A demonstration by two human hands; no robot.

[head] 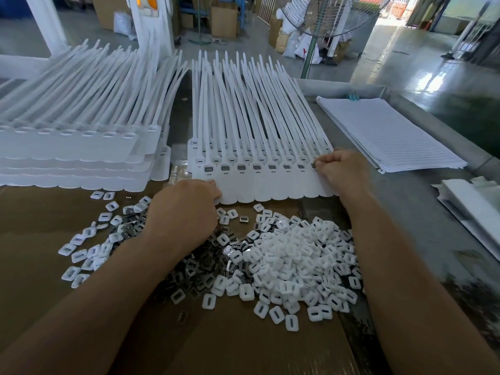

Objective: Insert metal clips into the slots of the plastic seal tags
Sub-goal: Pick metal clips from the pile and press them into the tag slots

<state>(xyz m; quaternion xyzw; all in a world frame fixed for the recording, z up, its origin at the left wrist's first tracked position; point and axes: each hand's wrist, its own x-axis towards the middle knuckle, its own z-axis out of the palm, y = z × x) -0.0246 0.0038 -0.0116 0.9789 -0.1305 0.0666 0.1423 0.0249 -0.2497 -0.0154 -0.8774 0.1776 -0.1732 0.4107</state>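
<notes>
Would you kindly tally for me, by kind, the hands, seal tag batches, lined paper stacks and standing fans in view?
Hands: 2 (left hand, right hand pinching a metal clip)
Seal tag batches: 2 (left batch, centre batch)
Lined paper stacks: 1
Standing fans: 1
Total: 6

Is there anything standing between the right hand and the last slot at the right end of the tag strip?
Nothing visible. The right hand pinches the metal clip right at that slot of the tag strip; the left hand grips the strip's left corner, well aside.
</notes>
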